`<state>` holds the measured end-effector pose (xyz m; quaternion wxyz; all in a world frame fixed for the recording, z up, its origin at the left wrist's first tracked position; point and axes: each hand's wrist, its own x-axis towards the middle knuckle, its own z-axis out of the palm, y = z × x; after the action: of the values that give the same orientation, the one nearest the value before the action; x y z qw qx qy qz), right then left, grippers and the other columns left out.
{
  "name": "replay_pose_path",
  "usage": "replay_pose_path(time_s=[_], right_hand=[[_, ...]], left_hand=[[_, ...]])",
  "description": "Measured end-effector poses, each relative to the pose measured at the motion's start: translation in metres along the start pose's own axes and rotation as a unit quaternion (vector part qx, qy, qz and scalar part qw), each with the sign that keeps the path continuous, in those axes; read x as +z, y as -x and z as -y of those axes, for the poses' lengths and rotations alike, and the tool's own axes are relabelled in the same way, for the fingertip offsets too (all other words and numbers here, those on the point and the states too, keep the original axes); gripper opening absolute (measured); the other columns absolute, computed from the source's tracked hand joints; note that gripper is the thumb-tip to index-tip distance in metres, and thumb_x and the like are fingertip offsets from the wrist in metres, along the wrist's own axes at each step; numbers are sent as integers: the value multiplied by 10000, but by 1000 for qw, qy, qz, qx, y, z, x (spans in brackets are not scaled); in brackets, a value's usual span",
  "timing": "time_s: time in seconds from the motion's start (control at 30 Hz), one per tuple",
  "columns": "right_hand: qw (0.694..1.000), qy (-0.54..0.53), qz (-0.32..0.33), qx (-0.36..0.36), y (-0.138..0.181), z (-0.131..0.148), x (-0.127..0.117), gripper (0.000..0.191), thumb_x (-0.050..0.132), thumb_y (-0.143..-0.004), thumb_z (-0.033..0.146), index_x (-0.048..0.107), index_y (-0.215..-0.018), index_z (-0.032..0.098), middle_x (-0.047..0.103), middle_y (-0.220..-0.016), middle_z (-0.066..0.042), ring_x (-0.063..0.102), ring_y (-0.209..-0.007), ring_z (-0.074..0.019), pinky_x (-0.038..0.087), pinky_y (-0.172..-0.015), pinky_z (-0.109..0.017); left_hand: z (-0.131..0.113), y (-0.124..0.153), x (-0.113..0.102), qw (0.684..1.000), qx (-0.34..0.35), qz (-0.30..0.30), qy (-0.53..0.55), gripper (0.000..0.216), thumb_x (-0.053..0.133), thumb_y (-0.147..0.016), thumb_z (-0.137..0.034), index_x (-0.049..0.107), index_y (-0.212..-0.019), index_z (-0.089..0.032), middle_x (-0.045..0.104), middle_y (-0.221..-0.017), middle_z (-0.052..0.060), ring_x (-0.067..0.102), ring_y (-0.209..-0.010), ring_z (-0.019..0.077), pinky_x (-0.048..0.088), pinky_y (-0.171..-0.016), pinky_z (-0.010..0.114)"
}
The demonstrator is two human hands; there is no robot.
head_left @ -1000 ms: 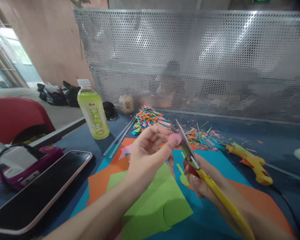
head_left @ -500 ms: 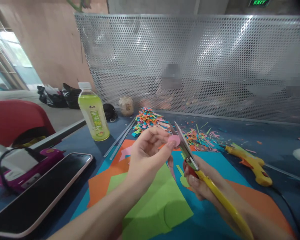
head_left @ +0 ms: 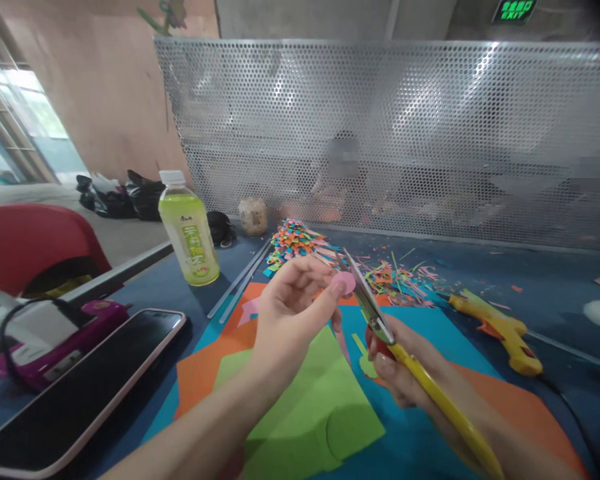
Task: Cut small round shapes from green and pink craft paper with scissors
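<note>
A small pink paper disc [head_left: 345, 283] is pinched between the thumb and fingers of my left hand [head_left: 300, 300]. My right hand [head_left: 405, 363] is closed round the handles of yellow-handled scissors [head_left: 370, 307]. Their blades point up and away, slightly apart, right beside the disc's right edge. Beneath both hands lie sheets of coloured paper: a green sheet [head_left: 305, 393], an orange sheet [head_left: 200, 367] and a blue sheet [head_left: 430, 327]. A small green paper scrap [head_left: 367, 365] rests on the blue paper, left of my right hand.
Behind my hands sit a cone of paper strips [head_left: 295, 240] and loose clippings [head_left: 405, 280]. A yellow glue gun [head_left: 500, 330] lies at right, its cord trailing. A drink bottle [head_left: 187, 230], a phone [head_left: 90, 387] and a purple power strip [head_left: 65, 353] are at left. A perforated metal screen [head_left: 280, 120] borders the back.
The pink disc and my left fingers have shifted slightly left. The scissor blades stay close to the disc's edge. The whole view has moved a little downward.
</note>
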<state>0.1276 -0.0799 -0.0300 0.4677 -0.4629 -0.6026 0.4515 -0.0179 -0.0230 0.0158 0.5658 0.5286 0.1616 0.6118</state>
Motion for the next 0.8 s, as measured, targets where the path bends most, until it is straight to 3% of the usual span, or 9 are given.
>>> replay_pose_path(time_s=[0.2, 0.53, 0.8], right_hand=[[999, 43, -11, -24, -1, -2, 0, 345, 500, -792, 546, 358, -763, 234, 316, -597, 68, 267, -459, -75, 203, -391, -219], [999, 49, 2, -4, -1, 0, 0, 325, 496, -812, 510, 324, -746, 243, 285, -604, 71, 234, -457, -88, 212, -412, -234], [999, 15, 17, 26, 0, 9, -1, 428, 517, -754, 611, 330, -760, 226, 296, -595, 87, 224, -445, -59, 191, -392, -219]], left_hand=[[0, -2, -1, 1000, 2, 1, 2, 111, 662, -720, -179, 560, -761, -166, 580, -683, -33, 510, -439, 37, 456, -388, 162], [-1, -4, -2, 1000, 14, -10, 3, 94, 666, -721, -159, 576, -748, -168, 589, -645, -36, 521, -455, 42, 456, -400, 156], [-2, -4, -3, 1000, 22, -9, 12, 66, 650, -736, -136, 596, -746, -173, 599, -650, -38, 529, -460, 40, 457, -401, 151]])
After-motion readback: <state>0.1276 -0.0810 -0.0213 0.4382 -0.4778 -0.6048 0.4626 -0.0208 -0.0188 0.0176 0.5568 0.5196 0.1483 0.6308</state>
